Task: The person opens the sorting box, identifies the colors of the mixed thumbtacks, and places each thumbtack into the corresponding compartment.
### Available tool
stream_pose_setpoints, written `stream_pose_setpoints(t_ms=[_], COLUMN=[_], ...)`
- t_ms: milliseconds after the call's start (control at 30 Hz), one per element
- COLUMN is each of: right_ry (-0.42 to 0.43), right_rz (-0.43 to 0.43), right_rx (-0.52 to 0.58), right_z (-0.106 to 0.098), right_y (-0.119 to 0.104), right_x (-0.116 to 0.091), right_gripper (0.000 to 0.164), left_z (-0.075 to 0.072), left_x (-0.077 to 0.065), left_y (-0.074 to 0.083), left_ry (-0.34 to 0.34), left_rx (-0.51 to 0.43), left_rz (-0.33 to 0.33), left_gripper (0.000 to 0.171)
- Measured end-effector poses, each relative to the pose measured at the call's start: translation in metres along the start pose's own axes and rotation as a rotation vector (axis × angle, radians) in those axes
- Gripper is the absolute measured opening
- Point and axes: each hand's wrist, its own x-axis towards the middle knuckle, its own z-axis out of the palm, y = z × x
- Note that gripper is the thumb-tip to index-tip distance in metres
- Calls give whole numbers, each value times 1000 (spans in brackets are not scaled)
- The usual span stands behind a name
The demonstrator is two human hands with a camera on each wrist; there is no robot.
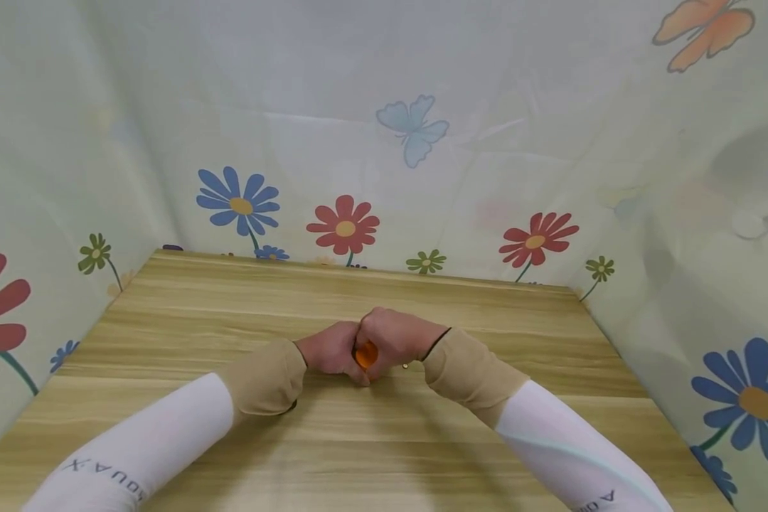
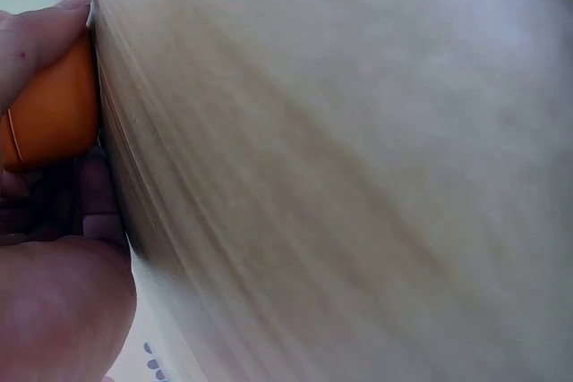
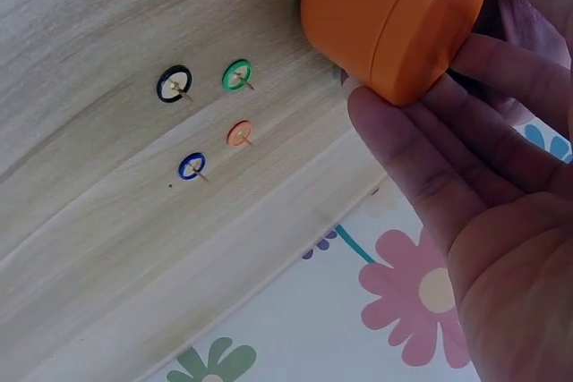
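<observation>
A smooth orange container (image 3: 380,20) with rounded edges and a seam around it is held between both hands, low over the wooden table. My left hand (image 1: 334,348) grips it from the left, thumb on one side and fingers curled beneath, as the left wrist view shows. From the right, my right hand (image 1: 398,336) wraps its fingers and thumb about the container. Its lower part in the left wrist view lies against or very near the tabletop; which, I cannot tell. In the head view the hands cover most of it.
Beside the right hand, several small discs with thin spikes lie on the table (image 1: 333,455): a black-rimmed disc (image 3: 174,84), a green-rimmed disc (image 3: 237,75), an orange disc (image 3: 239,133) and a blue-rimmed disc (image 3: 192,165). A flower-printed curtain (image 1: 281,135) surrounds the table's back and sides.
</observation>
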Motion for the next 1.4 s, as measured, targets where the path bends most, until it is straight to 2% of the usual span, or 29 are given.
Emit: stream_pose_setpoints(t_ms=[333, 667, 867, 1400], right_ry=[26, 38, 63, 59], right_rz=[-5, 7, -14, -40], right_rx=[1, 11, 29, 39], right_z=[1, 7, 8, 4], right_y=[5, 9, 10, 4], right_x=[-1, -2, -3, -4], right_gripper=[21, 24, 28, 24], left_z=[1, 1, 2, 5], left_x=[4, 6, 5, 3], left_y=[-5, -5, -2, -4], left_ry=[18, -20, 0, 30], left_rx=[27, 4, -9, -13], left_rz=[26, -12, -22, -16], left_gripper=[57, 57, 54, 55])
